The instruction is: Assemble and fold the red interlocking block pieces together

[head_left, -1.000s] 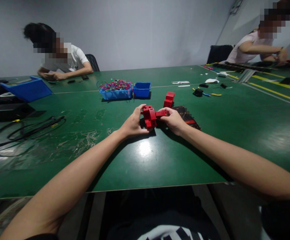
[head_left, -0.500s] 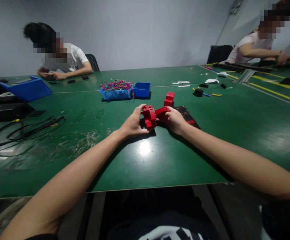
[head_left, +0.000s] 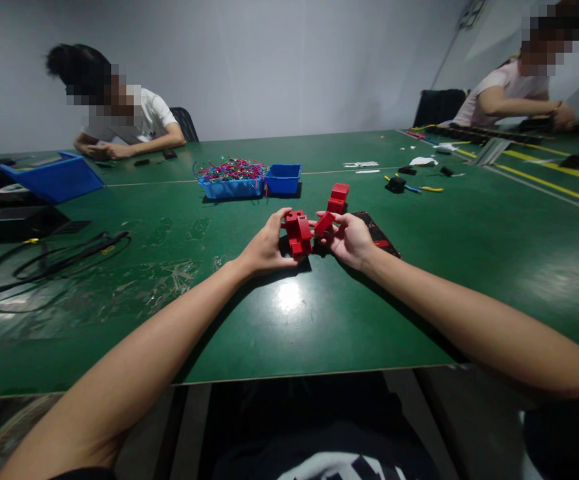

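Two hands work mid-surface: left hand (head_left: 265, 250) grips the red block assembly (head_left: 298, 233); right hand (head_left: 350, 239) pinches a small red piece (head_left: 323, 224) beside it, not yet joined. Another red part (head_left: 338, 197) waits behind.

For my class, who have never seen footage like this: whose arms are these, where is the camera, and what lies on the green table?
The camera sits on a person's head, looking forward and down, so the two bare arms are that person's own. The left hand grips a red block part; the right hand holds a smaller red piece beside it. On the green table lie another red part, two blue bins, one full of coloured wires, and black cables. Two other people work at the far edges.
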`<action>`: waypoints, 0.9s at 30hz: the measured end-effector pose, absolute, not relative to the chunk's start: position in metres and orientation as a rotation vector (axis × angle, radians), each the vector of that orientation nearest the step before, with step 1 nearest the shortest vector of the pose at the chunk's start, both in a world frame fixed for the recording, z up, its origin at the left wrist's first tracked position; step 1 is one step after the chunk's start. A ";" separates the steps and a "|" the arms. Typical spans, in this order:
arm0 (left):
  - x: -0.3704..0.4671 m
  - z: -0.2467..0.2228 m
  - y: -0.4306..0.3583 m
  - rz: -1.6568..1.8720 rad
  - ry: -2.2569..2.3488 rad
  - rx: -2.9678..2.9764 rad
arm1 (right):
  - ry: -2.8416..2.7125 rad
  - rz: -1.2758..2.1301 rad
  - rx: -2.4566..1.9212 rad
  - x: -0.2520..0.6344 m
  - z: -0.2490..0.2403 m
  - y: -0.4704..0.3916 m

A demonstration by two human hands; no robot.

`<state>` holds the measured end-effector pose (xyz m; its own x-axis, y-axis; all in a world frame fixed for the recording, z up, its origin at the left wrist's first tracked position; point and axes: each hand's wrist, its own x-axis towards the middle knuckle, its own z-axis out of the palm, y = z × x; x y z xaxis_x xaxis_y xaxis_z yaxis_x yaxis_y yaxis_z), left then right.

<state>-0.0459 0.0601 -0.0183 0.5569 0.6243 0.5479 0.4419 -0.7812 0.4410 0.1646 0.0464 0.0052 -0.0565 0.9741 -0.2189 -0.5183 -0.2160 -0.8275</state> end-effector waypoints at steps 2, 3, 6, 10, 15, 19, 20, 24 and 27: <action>-0.046 -0.019 0.060 1.045 0.888 2.546 | -0.649 1.595 -0.945 0.164 0.007 0.046; -0.046 -0.019 0.060 1.044 0.888 2.547 | -0.641 1.602 -0.942 0.164 0.007 0.046; -0.045 -0.018 0.060 1.044 0.885 2.550 | -0.638 1.609 -0.943 0.163 0.009 0.047; -0.045 -0.018 0.059 1.048 0.888 2.549 | -0.662 1.596 -0.955 0.161 0.011 0.047; -0.046 -0.018 0.059 1.035 0.896 2.540 | -0.717 1.580 -1.013 0.160 0.012 0.043; -0.046 -0.018 0.059 1.032 0.900 2.534 | -0.803 1.549 -1.020 0.160 0.011 0.040; -0.045 -0.018 0.059 1.032 0.900 2.536 | -0.818 1.542 -1.008 0.160 0.010 0.040; -0.045 -0.017 0.059 1.030 0.900 2.547 | -0.829 1.535 -0.995 0.160 0.008 0.041; -0.046 -0.018 0.060 1.034 0.894 2.552 | -0.852 1.537 -0.988 0.160 0.008 0.042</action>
